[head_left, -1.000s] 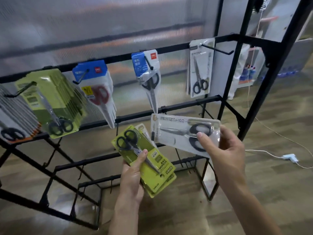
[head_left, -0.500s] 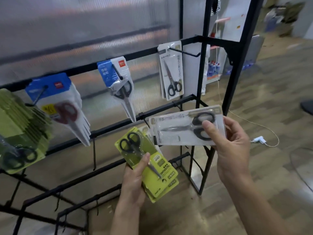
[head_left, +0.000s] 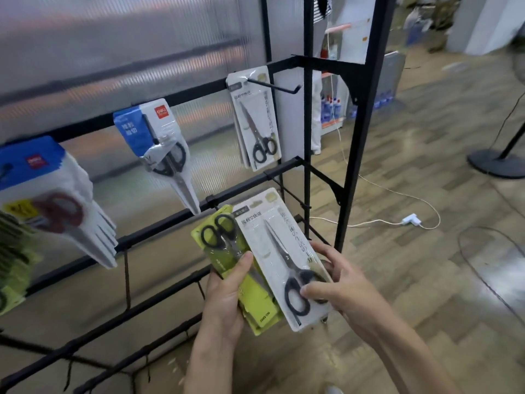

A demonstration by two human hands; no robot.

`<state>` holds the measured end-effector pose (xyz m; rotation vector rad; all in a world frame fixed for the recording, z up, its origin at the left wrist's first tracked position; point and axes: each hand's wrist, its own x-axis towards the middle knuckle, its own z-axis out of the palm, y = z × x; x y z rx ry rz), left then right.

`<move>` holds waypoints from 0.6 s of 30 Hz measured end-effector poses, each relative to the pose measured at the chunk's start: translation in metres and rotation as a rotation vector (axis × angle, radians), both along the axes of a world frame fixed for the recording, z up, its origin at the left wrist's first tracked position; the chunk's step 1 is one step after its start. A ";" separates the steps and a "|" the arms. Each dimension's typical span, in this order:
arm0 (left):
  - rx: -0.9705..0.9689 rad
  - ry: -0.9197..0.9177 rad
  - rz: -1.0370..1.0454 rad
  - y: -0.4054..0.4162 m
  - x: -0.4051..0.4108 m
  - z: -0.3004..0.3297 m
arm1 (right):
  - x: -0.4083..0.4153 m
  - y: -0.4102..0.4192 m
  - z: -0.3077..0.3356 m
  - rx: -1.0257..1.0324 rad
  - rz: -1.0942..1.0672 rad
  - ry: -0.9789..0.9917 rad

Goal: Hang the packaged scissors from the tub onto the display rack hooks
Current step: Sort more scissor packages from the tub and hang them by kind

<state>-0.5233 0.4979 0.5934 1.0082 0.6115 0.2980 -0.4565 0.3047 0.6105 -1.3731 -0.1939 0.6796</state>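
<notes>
Right hand (head_left: 338,285): thumb and fingers pinch the lower end of a white scissors pack (head_left: 281,257), held near upright in front of the display rack (head_left: 306,172), below its hooks; the fingers behind the card are mostly hidden.

Left hand (head_left: 227,297): grips a small stack of green scissors packs (head_left: 224,251), thumb pressed on the front one. How many packs are in the stack cannot be told; the white pack overlaps their right edge.

Top rail, rightmost hook (head_left: 272,86): hanging white packs (head_left: 255,120) with black-handled scissors pushed to the back, the front of the hook bare. The count behind the first card is unclear.

Next hook to the left: blue-and-white pack (head_left: 159,143), tilted, blurred; its hook is largely covered.

Further left: thick bundle of blue-topped packs (head_left: 51,200) with red handles, blurred, and cut off by the frame edge.

Far left edge: more green packs (head_left: 11,268), only a strip in view.

Floor (head_left: 426,194): wood-pattern, with a white cable and plug (head_left: 410,219) and a dark round stand base (head_left: 497,163) cut by the right edge.

Tub: out of view.
</notes>
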 end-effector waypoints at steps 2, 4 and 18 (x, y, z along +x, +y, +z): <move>0.022 -0.010 -0.021 -0.004 0.010 0.001 | 0.009 0.000 0.001 -0.046 -0.046 -0.049; 0.021 -0.013 -0.016 -0.009 0.020 0.002 | 0.018 -0.002 0.008 -0.061 -0.107 -0.095; -0.002 -0.024 0.055 -0.019 0.074 0.015 | 0.076 -0.008 0.079 0.200 -0.302 -0.321</move>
